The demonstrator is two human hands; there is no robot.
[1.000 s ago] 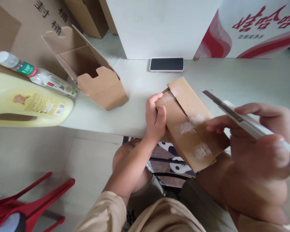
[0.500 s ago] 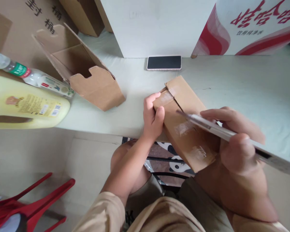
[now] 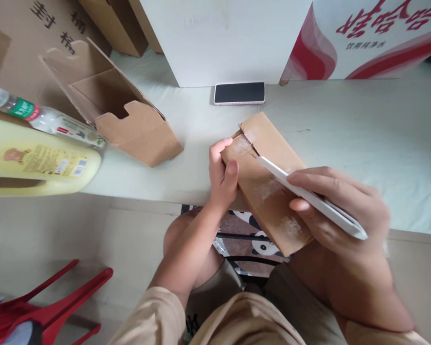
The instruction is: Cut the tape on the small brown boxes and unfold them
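Observation:
A small brown cardboard box point(image 3: 251, 179) with strips of clear tape over its seam lies tilted at the table's front edge, partly over my lap. My left hand point(image 3: 223, 172) grips its left end, thumb on the top face and fingers round the far corner. In my right hand point(image 3: 339, 206) is a white utility knife point(image 3: 309, 195), held between thumb and fingers above the box. Its tip points at the seam, near the tape at the far end. Whether the blade touches the cardboard I cannot tell.
A phone point(image 3: 239, 93) lies behind the box, before a large white carton point(image 3: 230, 38). On the left are an open cardboard box point(image 3: 138, 129), a plastic bottle point(image 3: 46, 117) and a yellow jug point(image 3: 46, 158). A red stool point(image 3: 46, 306) stands on the floor.
The knife's tip has moved up along the seam toward the far end, and its handle has swung round in my right hand. My left hand keeps its hold on the box.

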